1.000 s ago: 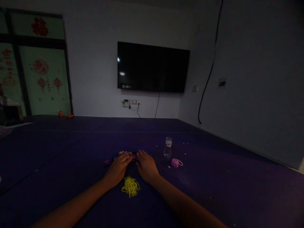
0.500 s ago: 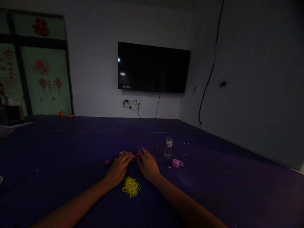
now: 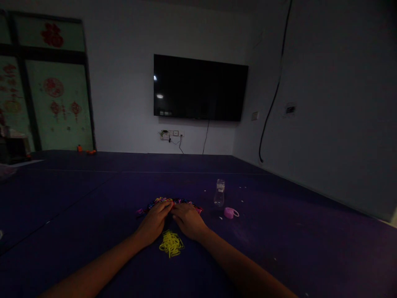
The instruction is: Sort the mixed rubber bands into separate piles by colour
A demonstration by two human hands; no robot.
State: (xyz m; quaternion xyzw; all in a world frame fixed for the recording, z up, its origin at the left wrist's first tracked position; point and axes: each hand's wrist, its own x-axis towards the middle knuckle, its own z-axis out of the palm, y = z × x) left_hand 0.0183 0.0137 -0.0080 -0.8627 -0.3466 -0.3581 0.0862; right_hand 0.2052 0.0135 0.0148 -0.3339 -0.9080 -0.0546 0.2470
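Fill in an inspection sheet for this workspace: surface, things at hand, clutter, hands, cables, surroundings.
Surface: purple top, thin seams.
Things at hand: multicoloured pile; yellow bands heaped nearer the camera.
Clutter: clear bottle, upright, open; pink cap beside it; white scraps.
Hands: left hand and right hand at the pile, fingertips close together; grip unclear.
Cables: black cable down the right wall; thin cord below the television.
Surroundings: television wall-mounted; red decorations at left.

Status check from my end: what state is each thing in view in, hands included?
Multicoloured bands: loosely heaped, partly hidden by the hands.
Yellow bands: loose heap, apart from the multicoloured one.
Left hand: at the multicoloured heap, grip unclear.
Right hand: same heap, grip unclear.
Clear bottle: upright, uncapped.
Pink cap: off the bottle, loop attached.
Television: screen dark, with reflections.
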